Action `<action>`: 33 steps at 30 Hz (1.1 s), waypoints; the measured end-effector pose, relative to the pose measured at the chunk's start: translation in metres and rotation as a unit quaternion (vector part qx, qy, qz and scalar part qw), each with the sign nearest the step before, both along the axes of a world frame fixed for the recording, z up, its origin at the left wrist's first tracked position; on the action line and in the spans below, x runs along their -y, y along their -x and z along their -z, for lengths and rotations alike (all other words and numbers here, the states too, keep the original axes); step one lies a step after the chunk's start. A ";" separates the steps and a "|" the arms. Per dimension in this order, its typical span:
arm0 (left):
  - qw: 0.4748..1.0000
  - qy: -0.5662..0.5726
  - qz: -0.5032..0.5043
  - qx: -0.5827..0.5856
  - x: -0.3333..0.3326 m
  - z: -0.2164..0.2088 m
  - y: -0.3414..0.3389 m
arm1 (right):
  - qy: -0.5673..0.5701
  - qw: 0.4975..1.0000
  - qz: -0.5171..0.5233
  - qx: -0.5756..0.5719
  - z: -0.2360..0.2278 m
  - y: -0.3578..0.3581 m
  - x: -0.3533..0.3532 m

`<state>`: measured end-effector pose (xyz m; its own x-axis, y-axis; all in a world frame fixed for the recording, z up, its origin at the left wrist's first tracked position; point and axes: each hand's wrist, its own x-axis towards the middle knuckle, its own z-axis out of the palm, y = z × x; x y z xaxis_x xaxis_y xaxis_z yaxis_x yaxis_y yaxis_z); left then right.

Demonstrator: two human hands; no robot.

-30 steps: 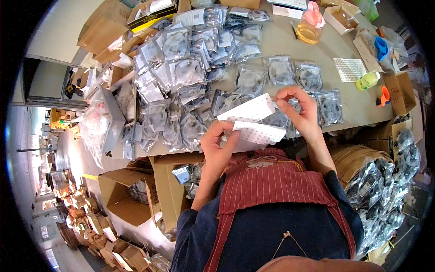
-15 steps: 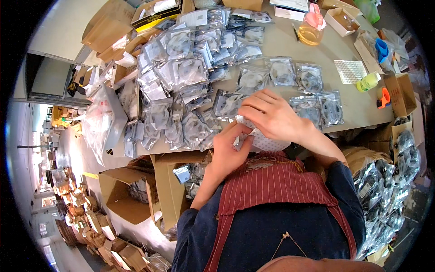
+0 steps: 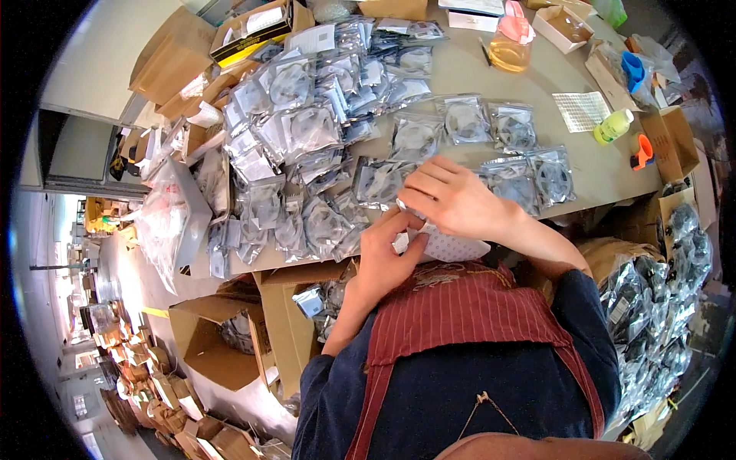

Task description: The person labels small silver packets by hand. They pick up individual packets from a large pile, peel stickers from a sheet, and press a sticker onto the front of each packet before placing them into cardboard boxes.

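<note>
Close to my body at the table's front edge, both hands meet over a white sheet [image 3: 454, 245] printed with small marks in rows. My left hand [image 3: 383, 257] is closed, thumb and forefinger pinching the sheet's left part, where a white edge shows. My right hand [image 3: 460, 201] bends over it from above, its fingers curled down to the sheet's upper edge; its fingertips are partly hidden. Just beyond the hands lie flat clear bags with round grey parts, among them one bag [image 3: 381, 182] by my right fingertips and another bag [image 3: 510, 184] right of my wrist.
A heap of similar bags [image 3: 295, 126] covers the table's left. Toward the right are a jug of amber liquid [image 3: 511, 50], a gridded sheet [image 3: 580, 113], a yellow-green bottle [image 3: 613, 126] and an orange tape dispenser [image 3: 642, 152]. Open cartons [image 3: 222, 337] stand below the front edge.
The view has shifted slightly, so the table's things sit a little further left. My hands keep their grip on the sheet, and my right fingers have moved only slightly.
</note>
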<state>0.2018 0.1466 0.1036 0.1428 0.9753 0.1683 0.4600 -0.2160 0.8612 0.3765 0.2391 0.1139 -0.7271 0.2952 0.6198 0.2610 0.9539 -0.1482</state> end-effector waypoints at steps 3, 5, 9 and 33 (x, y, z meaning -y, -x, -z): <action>0.998 0.029 -0.002 0.061 -0.001 0.006 -0.002 | -0.027 0.999 -0.025 -0.003 0.010 -0.005 -0.003; 0.993 0.072 0.006 0.095 -0.003 0.011 0.000 | 0.013 0.999 -0.046 -0.019 0.010 -0.010 -0.006; 0.975 0.158 -0.034 0.150 -0.004 0.019 0.003 | 0.140 0.982 -0.038 -0.120 0.008 -0.029 -0.009; 0.960 0.124 -0.124 0.217 -0.007 0.042 0.014 | 0.332 0.802 0.408 0.281 0.152 -0.307 -0.057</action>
<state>0.1880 0.1532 0.0613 -0.1305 0.9880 -0.0830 0.0577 0.0911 0.9942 0.6833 0.2960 -0.0380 -0.2327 0.9450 -0.2300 0.9625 0.1899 -0.1935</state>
